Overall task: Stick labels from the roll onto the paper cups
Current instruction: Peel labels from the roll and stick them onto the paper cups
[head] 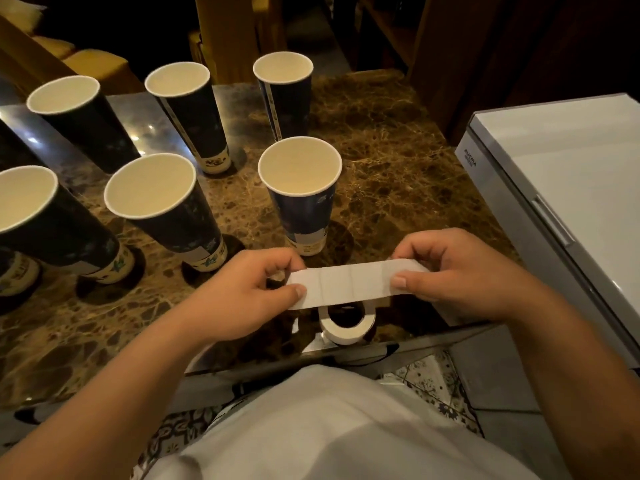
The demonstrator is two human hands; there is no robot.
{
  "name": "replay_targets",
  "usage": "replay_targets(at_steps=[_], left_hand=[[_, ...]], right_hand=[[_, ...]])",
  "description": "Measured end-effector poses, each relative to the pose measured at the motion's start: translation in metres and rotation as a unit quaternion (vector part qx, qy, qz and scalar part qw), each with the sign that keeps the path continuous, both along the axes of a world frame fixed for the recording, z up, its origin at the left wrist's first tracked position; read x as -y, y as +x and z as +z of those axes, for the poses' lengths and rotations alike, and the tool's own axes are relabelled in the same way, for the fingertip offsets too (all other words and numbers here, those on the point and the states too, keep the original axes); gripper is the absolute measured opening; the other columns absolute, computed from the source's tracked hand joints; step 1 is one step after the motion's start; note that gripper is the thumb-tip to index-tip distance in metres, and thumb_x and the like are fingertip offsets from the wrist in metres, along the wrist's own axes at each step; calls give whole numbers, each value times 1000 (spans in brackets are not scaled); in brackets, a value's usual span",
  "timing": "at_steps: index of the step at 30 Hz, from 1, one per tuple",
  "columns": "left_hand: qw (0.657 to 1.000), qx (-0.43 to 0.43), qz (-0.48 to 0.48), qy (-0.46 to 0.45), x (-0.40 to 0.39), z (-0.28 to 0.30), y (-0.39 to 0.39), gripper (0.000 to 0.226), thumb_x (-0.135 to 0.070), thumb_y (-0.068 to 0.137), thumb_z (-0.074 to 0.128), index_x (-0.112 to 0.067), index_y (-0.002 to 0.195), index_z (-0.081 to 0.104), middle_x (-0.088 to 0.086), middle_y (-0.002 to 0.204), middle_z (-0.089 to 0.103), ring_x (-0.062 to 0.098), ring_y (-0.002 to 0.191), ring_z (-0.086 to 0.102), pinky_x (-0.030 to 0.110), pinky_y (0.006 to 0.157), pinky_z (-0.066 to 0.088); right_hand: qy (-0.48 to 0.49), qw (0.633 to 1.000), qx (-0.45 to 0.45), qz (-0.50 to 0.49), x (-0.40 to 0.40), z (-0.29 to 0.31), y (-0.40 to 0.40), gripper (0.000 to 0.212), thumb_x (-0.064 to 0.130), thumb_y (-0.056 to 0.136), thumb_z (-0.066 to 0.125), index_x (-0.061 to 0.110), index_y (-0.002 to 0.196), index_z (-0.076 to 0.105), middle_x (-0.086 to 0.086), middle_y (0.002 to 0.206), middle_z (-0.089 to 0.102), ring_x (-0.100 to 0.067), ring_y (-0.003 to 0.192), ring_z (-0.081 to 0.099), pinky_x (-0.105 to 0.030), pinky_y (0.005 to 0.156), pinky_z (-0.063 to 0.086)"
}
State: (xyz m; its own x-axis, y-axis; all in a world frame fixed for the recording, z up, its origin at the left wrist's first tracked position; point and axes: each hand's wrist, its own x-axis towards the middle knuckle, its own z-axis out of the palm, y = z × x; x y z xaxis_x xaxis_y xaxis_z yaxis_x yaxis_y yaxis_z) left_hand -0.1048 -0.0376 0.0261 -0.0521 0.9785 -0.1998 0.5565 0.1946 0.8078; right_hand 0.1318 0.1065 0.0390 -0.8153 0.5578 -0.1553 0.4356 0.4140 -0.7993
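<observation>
A white strip of labels (349, 283) is stretched flat between my two hands above the table's near edge. My left hand (239, 292) pinches its left end and my right hand (460, 271) pinches its right end. The label roll (347, 329) hangs just below the strip, partly hidden by it. Several tall dark blue paper cups stand upright with open mouths; the nearest cup (301, 192) is right behind my hands, another cup (162, 206) stands to its left, and a third cup (283, 95) stands behind it.
The cups stand on a brown marble table (398, 168). A white appliance (568, 188) borders the table on the right. More cups crowd the left side, one cup (31, 220) at the frame's edge. Patterned floor tiles (433, 382) show below the near edge.
</observation>
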Motion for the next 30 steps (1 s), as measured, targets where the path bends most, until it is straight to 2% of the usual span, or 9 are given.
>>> replay_targets(at_steps=[6, 10, 12, 14, 16, 18, 21, 24, 30], left_hand=[[999, 7, -39, 2, -5, 11, 14, 14, -29, 89, 63, -36, 102, 64, -19, 104, 66, 1, 101, 61, 32, 85, 56], [999, 19, -47, 7, -11, 19, 23, 7, -24, 89, 66, -29, 93, 69, -16, 93, 68, 4, 91, 63, 34, 82, 55], [997, 71, -43, -4, -12, 21, 23, 6, -18, 90, 66, -22, 90, 70, -9, 88, 69, 9, 85, 64, 36, 80, 55], [991, 132, -23, -11, -10, 23, 23, 7, -14, 90, 64, -17, 89, 70, -2, 84, 69, 15, 82, 64, 34, 78, 53], [988, 157, 6, -6, -9, 23, 22, 8, -15, 90, 62, -14, 88, 70, 3, 83, 68, 18, 81, 63, 33, 78, 51], [989, 144, 28, 0, -9, 21, 23, 9, -17, 90, 63, -12, 90, 71, 6, 87, 70, 20, 83, 63, 37, 81, 51], [987, 159, 33, -6, -6, 21, 27, 10, -13, 91, 63, -9, 92, 72, 11, 91, 72, 24, 85, 66, 40, 85, 53], [983, 181, 9, -5, -3, 24, 29, 12, -8, 90, 62, -6, 97, 72, 18, 95, 71, 37, 92, 64, 48, 88, 52], [994, 108, -8, 26, -1, 26, 35, 14, -13, 91, 62, -17, 95, 75, -4, 90, 74, 12, 88, 67, 25, 85, 53]], right_hand=[[-138, 986, -95, -6, 11, -1, -4, 12, 4, 84, 71, 16, 84, 70, 5, 74, 70, -7, 66, 64, -17, 58, 49], [-173, 979, -101, -34, 15, -3, -6, 19, 4, 83, 72, 19, 95, 68, 5, 77, 70, -9, 69, 65, -22, 60, 50], [-117, 985, -96, -81, 19, -6, -7, 27, 10, 81, 75, 30, 96, 66, 9, 86, 71, -9, 80, 67, -24, 67, 53], [53, 986, -81, -134, 28, -8, -9, 34, 20, 77, 79, 36, 104, 64, 18, 111, 65, -7, 105, 61, -26, 87, 51], [270, 948, -94, -140, 39, -8, -12, 40, 23, 78, 78, 27, 115, 64, 11, 129, 55, -12, 123, 48, -33, 101, 41], [373, 908, -145, -125, 47, -7, -13, 29, 23, 80, 72, 15, 108, 69, -2, 118, 60, -19, 113, 51, -39, 93, 46], [345, 919, -177, -67, 59, -4, -15, 19, 26, 86, 65, 10, 94, 71, -1, 91, 67, -18, 85, 60, -35, 71, 50], [291, 944, -147, -54, 67, -3, -20, 24, 37, 88, 62, 15, 93, 71, 6, 83, 68, -10, 75, 61, -31, 62, 51], [280, 950, -120, -63, 70, -5, -21, 16, 35, 87, 67, 20, 90, 74, 11, 77, 70, -5, 67, 62, -30, 53, 52]])
